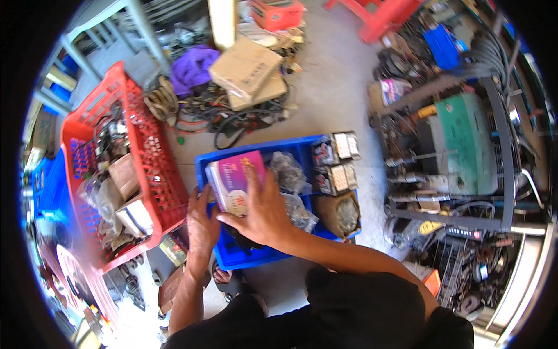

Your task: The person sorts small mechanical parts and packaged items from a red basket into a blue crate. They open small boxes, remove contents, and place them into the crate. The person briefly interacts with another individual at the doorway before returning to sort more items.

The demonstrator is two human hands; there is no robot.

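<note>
A purple and white cardboard box (224, 176) bearing writing sits tilted at the left end of a blue divided plastic bin (250, 264). My right hand (269, 213) lies over the box, its fingers along the right side of the top face and its thumb at the lower edge. Close to the box's lower left corner is my left hand (202, 222), fingers apart; whether it grips the box is hidden. Clear plastic bags of parts (287, 172) fill the middle compartments. Small black and white boxes (335, 179) and an open brown carton (324, 213) occupy the right end.
A red plastic basket (154, 174) of mixed parts stands left of the bin. Beyond it, flat brown cartons (246, 67) lie on a heap of cables beside purple cloth (192, 67). At right, a metal frame (503, 152) surrounds a green panel (466, 144).
</note>
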